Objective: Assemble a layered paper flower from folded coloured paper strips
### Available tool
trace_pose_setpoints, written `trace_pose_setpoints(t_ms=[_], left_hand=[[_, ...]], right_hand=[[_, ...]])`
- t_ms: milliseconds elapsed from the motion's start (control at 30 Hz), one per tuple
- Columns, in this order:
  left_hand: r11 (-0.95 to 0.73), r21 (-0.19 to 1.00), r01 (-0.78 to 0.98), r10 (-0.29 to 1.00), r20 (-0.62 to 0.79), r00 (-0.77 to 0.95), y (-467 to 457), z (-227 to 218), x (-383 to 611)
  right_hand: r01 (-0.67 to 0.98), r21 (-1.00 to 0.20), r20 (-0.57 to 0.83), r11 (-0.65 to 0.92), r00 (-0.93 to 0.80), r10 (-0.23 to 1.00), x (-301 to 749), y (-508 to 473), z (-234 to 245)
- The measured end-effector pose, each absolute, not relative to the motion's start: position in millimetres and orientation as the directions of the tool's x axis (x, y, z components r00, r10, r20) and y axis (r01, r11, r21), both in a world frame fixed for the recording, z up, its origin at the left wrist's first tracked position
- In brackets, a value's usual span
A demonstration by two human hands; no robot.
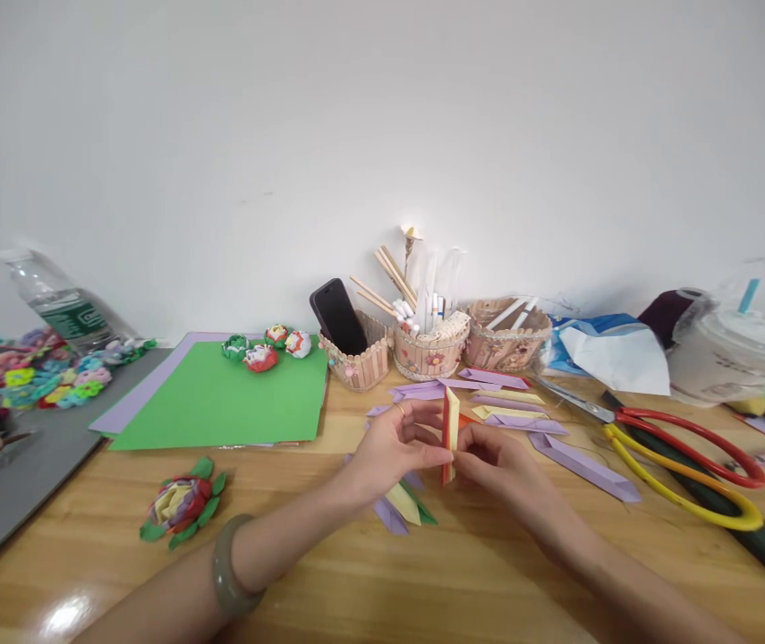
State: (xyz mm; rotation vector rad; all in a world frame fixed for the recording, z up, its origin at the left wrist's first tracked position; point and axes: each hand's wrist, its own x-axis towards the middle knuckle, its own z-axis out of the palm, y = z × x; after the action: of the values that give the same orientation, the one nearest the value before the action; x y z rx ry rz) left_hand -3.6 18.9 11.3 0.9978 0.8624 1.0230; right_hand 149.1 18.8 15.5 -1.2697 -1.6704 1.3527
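Both of my hands meet over the wooden table [355,572] and pinch a folded paper strip [450,427], yellow with a red side, held upright. My left hand [395,447], with a ring and a grey-green bangle on the wrist, grips it from the left. My right hand [493,456] grips its lower part from the right. Under my left hand lie more folded pieces [403,505] in yellow, purple and green. Behind my hands lie several folded purple and yellow strips [503,407].
A green sheet [221,402] lies at the back left with small paper flowers [261,353]. A paper flower [182,505] sits front left. Stick-built holders [429,349] hold a phone and pens. Red and yellow scissors [684,447] lie right, beside a plastic cup [737,349]. A bottle [63,300] lies left.
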Motion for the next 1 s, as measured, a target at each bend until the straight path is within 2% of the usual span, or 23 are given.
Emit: trace_pose_setpoints(t_ms=[100,400,600,767,1000], left_hand=[[0.201,0.956,-0.216,0.928,-0.115,0.354,18,13,-4],[0.213,0.953,-0.214,0.935,-0.136,0.327,15,15,-3],[0.182,0.939,-0.291,0.957,-0.102,0.273,17,13,-6],[0.219,0.904,-0.366,0.962,-0.138,0.235,15,16,-6],[0.275,0.897,-0.345,0.956,-0.218,0.194,13,14,-1]], right_hand=[[0.282,-0.959,-0.101,0.003,-0.356,0.929,149,17,14],[0.275,-0.961,-0.085,0.020,-0.364,0.927,149,19,10],[0.293,-0.955,-0.009,0.053,-0.207,0.978,154,19,13],[0.336,-0.941,0.016,0.043,-0.083,0.996,161,25,12],[0.389,-0.917,0.016,0.089,-0.185,0.983,152,16,5]])
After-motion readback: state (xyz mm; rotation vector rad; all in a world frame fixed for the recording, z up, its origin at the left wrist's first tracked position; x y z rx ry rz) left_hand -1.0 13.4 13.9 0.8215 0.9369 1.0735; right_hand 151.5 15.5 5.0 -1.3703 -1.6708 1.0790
